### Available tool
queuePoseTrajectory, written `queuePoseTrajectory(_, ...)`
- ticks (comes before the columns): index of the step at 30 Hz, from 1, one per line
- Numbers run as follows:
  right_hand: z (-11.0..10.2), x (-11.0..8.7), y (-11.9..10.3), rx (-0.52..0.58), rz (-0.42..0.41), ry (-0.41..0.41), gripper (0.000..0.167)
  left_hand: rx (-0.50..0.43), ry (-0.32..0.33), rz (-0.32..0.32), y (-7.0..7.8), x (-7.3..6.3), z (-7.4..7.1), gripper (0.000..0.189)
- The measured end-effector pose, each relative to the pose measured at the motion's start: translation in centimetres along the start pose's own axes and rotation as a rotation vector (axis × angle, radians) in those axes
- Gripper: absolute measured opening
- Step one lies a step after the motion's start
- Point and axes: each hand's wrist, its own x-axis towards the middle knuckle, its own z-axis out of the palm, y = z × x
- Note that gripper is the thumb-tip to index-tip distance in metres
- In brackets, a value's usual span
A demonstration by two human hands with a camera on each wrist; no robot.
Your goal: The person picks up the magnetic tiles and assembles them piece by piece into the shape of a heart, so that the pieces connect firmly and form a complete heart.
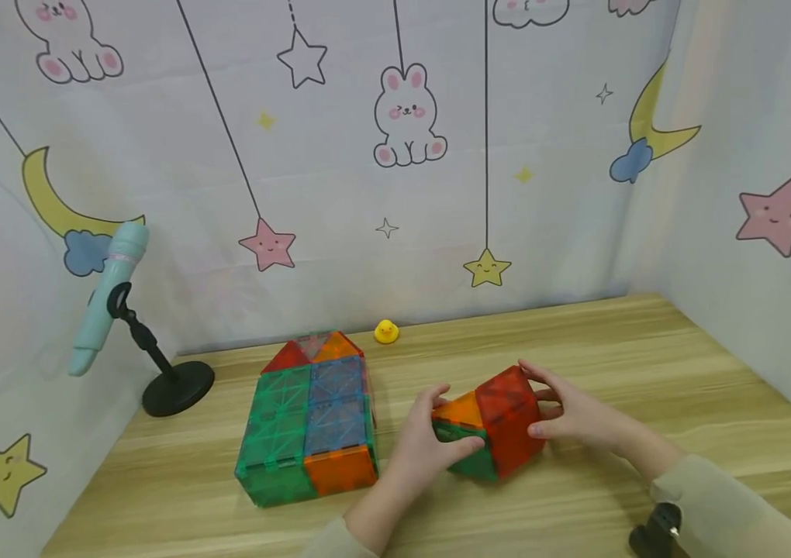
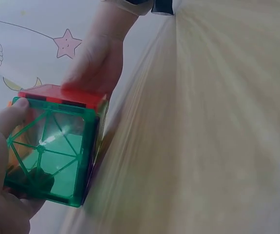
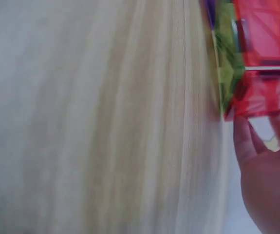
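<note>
Both hands hold a small box-like block of translucent magnetic tiles (image 1: 507, 422), red, orange and green. My left hand (image 1: 418, 442) grips its green end, thumb at one edge and fingers on the far side. At the red end my right hand (image 1: 580, 415) has its thumb on the near side and fingers on the far side. The left wrist view shows the square green tile (image 2: 57, 151) close up, and the right wrist view shows red tiles (image 3: 264, 48) at the fingertips. Whether the block touches the table cannot be told.
Left of the hands lies a larger house-shaped magnetic tile build (image 1: 308, 418) in green, blue, orange and red. Behind it is a yellow toy duck (image 1: 386, 332). A turquoise microphone (image 1: 111, 298) on a black stand (image 1: 177, 387) stands at the left. Patterned cloth (image 1: 340, 178) borders the wooden table (image 1: 647, 364).
</note>
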Motion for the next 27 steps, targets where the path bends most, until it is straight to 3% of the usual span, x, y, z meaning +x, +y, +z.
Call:
queuePoseTrajectory(11, 0.0, 0.6, 0.5, 0.008, -0.012, -0.039, 0.096, 0.07, -0.026, 0.044, 0.1, -0.4, 0.1, 0.08)
queuePoseTrajectory(20, 0.9, 0.4, -1.1, -0.148, 0.017, 0.121, 0.075, 0.103, -0.021, 0.035, 0.8, -1.0, -0.5, 0.08)
queuePoseTrajectory(24, 1.8, -0.1, -2.0, -0.102, -0.001, 0.067, 0.077, 0.129, -0.026, 0.039, 2.2, -1.8, -2.1, 0.08)
queuePoseTrajectory(27, 2.8, 0.0, -2.4, -0.064, -0.015, 0.007, 0.092, 0.25, -0.016, 0.063, 3.4, -2.2, -4.5, 0.079)
